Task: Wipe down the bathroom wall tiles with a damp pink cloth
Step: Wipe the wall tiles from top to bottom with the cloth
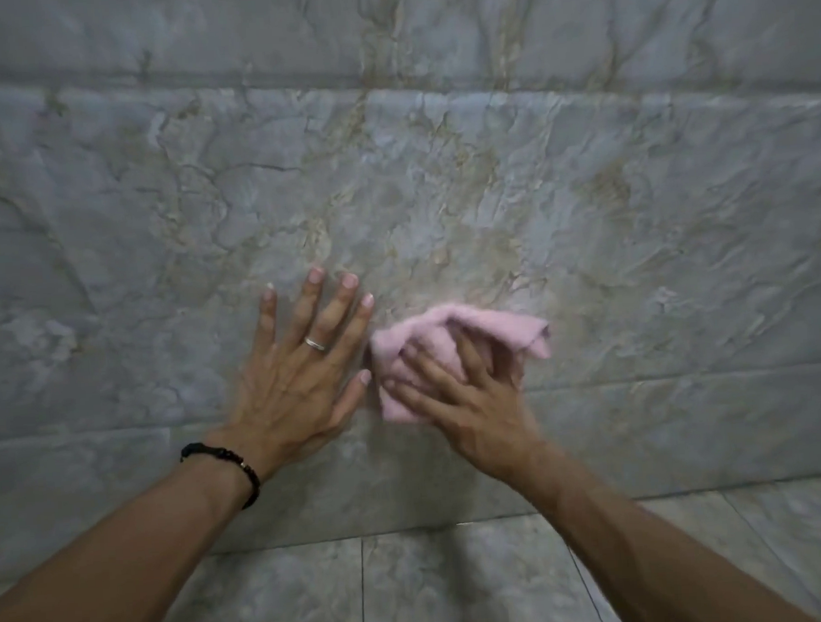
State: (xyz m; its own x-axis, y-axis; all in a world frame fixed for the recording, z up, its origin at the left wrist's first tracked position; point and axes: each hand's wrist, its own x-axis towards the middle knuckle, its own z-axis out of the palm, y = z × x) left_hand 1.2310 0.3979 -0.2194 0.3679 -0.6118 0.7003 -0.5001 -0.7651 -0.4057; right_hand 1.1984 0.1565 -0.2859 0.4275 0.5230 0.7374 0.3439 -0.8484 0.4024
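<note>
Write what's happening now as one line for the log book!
step: wiping wall tiles | right hand: presses pink cloth on wall | left hand: flat on wall, fingers spread, beside cloth

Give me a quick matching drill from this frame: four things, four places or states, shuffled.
Things:
1. left hand
2. pink cloth
3. ring
4. black bracelet

Places or states:
A. around the left wrist
B. pressed to the tiles under the right hand
C. flat on the wall, fingers spread
D. on a finger of the left hand

Pairs: 1-C, 2-B, 3-D, 4-A
</note>
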